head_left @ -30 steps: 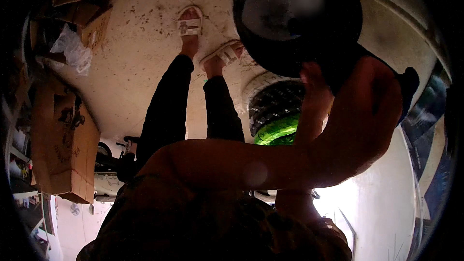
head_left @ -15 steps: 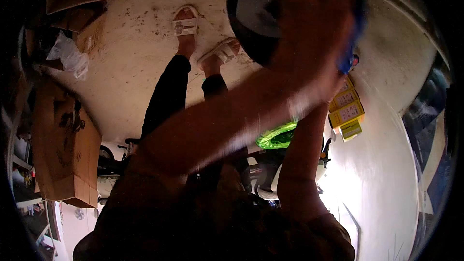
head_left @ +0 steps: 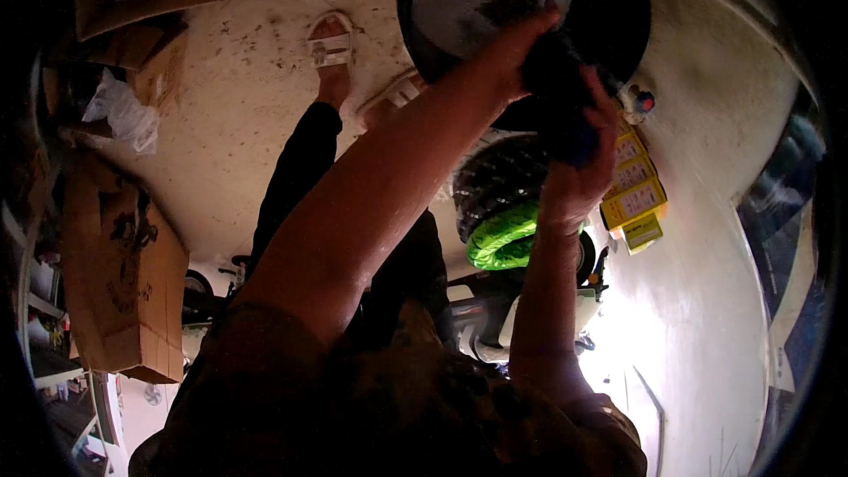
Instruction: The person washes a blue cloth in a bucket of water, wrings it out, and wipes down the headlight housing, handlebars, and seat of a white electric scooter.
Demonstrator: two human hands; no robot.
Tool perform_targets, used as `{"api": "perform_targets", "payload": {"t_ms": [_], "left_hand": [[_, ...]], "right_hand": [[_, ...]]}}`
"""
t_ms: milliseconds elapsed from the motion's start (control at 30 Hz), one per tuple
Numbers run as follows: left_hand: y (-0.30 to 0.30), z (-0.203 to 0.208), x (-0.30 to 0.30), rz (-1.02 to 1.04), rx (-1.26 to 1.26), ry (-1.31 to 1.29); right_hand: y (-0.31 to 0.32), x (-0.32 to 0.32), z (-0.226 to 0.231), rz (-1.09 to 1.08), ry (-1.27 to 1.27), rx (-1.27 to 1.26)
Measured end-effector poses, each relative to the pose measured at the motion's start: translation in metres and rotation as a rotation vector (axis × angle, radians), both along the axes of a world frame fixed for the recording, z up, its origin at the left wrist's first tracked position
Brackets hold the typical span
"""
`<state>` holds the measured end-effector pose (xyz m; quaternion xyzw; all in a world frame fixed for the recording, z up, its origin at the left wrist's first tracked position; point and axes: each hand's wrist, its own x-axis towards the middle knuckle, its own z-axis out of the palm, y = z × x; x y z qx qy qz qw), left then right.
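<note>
Item 1: dk. cloth, qty 1, bunched, blue-black; held btwn both hands, above the near rt. edge of the tub.
Item 2: L. hand, fingers grasping upper part of cloth (most fingers hidden behind it), thumb side uppermost; forearm crosses from lower L.
Item 3: R. hand, fingers curled about lower part of cloth; forearm rises from below.
Item 4: tub, round, blk., grey inside w/ a dk. patch; on floor, cut off by top edge of view.
Item 5: tyres, blk., stacked just below tub, w/ bright green wrap at lower end.
Item 6: yellow boxes, several, in a row, rt. of R. hand.
Item 7: tall carton, brn., far L.; plastic bag, clear/white, above it.
Item 8: sandals, pale, worn, L. of tub.
</note>
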<state>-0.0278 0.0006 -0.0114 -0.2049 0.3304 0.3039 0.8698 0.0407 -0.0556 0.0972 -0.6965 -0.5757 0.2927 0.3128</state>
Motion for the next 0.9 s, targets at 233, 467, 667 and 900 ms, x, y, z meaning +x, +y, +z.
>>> {"api": "perform_targets", "payload": {"t_ms": [233, 467, 667, 900], "left_hand": [[0.008, 0.012, -0.003, -0.133, 0.112, -0.192], [0.010, 0.027, -0.001, -0.376, 0.412, -0.127], [0.006, 0.029, -0.001, -0.283, 0.012, -0.441], [-0.014, 0.037, -0.014, -0.223, 0.069, -0.541]], "right_hand": [[0.011, 0.038, -0.025, -0.445, 0.502, -0.164], [0.060, 0.136, -0.072, 0.032, 0.529, -0.673], [0.030, 0.078, -0.082, -0.042, 1.576, -0.322], [0.032, 0.068, -0.076, -0.363, 1.733, -0.402]]}}
